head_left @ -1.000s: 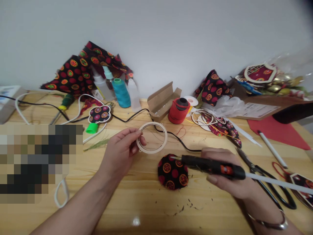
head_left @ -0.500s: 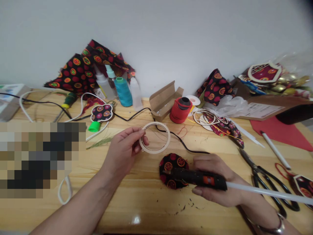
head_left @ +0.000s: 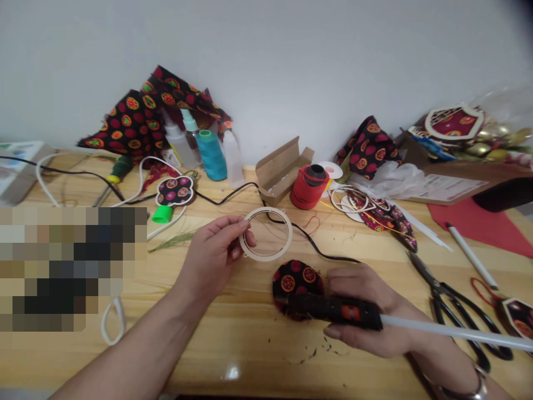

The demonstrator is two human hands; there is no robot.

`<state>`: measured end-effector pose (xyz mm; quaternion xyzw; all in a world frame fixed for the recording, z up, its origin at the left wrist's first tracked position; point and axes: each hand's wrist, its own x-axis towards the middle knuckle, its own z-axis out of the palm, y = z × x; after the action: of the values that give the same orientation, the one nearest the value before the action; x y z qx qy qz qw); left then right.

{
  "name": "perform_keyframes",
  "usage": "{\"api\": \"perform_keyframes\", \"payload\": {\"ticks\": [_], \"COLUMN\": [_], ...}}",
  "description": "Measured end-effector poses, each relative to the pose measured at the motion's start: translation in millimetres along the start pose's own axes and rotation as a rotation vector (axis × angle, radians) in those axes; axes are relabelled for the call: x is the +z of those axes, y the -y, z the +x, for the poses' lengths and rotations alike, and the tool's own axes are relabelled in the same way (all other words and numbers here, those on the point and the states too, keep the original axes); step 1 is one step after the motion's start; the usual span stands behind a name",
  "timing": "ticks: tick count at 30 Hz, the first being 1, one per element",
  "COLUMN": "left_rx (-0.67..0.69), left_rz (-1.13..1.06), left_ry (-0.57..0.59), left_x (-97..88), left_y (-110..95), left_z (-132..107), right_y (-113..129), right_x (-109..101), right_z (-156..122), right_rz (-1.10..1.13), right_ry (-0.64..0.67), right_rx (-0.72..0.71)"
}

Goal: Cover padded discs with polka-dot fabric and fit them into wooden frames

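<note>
Between thumb and fingers, my left hand (head_left: 219, 244) pinches the left edge of a thin pale wooden ring (head_left: 286, 244), raised over the table. My right hand (head_left: 366, 311) is wrapped round a black hot glue gun (head_left: 328, 309), with a long white glue stick (head_left: 449, 330) running out of its back to the right. The gun's nozzle end lies over the lower left part of a round, patterned fabric disc (head_left: 297, 278) on the table. Whether the nozzle touches the cloth I cannot tell.
Black scissors (head_left: 437, 289) lie right of my right hand. Behind stand a red thread spool (head_left: 308, 188), a small open cardboard box (head_left: 277, 172), a teal thread cone (head_left: 212, 156) and bottles. A flower-shaped fabric piece (head_left: 175, 190) and cables lie left.
The glue gun has moved slightly down and left over the fabric disc, from its middle toward its lower edge. The left hand holds the ring much as before.
</note>
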<state>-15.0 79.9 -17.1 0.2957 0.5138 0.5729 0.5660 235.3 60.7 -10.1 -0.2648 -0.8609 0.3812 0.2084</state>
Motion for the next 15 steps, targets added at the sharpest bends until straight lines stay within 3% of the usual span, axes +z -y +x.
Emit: {"api": "perform_keyframes", "payload": {"ticks": [15], "left_rx": [0.000], "left_rz": [-0.002], "left_ry": [-0.013], "left_x": [0.4], "left_y": [0.2], "left_z": [0.5], "right_y": [-1.1], "right_x": [-1.2], "right_z": [-1.3], "right_rz": [-0.054], "right_ry": [0.046], "right_rx": [0.034]}}
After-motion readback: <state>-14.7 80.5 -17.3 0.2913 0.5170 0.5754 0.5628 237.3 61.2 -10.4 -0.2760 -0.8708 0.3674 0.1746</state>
